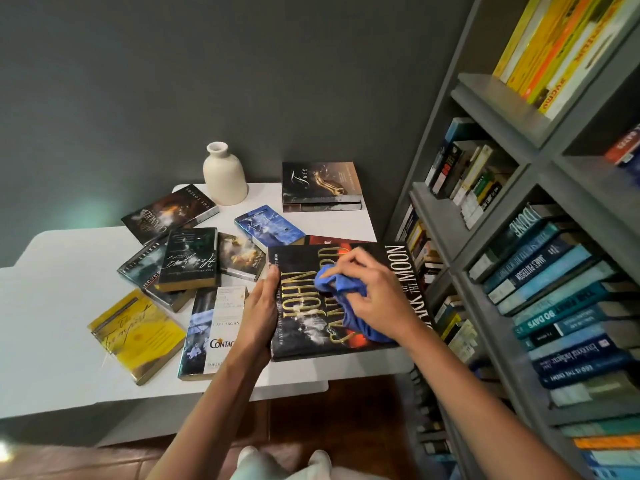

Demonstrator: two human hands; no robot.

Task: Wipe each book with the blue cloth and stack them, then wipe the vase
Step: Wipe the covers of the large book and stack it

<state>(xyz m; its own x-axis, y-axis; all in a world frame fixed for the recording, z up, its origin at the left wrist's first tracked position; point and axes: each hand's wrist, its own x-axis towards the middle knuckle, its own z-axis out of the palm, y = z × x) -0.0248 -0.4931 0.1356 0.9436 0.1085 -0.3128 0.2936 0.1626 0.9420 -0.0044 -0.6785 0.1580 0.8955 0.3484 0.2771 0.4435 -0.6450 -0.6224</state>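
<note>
A large black hardcover with gold lettering (pixel 304 306) lies at the table's near right. My left hand (pixel 260 310) grips its left edge. My right hand (pixel 377 292) holds a bunched blue cloth (pixel 337 284) down on the cover. A stack of two books topped by a dark "Fuse" cover (pixel 320 183) sits at the back right. A cream ceramic vase (pixel 224 174) stands upright at the back. Several loose books lie scattered on the left, among them a yellow one (pixel 136 336), a "Contact" paperback (pixel 211 332) and a blue one (pixel 268 225).
The white table (pixel 52 306) has bare surface at its near left. A tall grey bookshelf (pixel 519 188) full of books stands close on the right. A dark grey wall is behind the table. A brown floor shows below the table edge.
</note>
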